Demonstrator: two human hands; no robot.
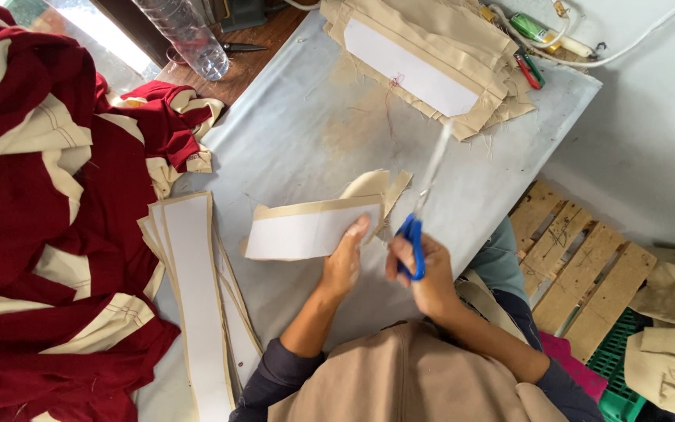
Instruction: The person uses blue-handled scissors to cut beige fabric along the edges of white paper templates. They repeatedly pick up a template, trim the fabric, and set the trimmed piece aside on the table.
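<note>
My left hand pinches the near edge of a tan fabric strip backed with white lining, held just above the grey table. My right hand grips blue-handled scissors; their blades are blurred and point away from me toward the far side, right beside the strip's right end.
A stack of similar tan-and-white strips lies at my left. A larger pile of tan pieces sits at the far side. Red and cream garments heap at left. A clear plastic bottle, dark scissors, a wooden pallet and a green crate are around.
</note>
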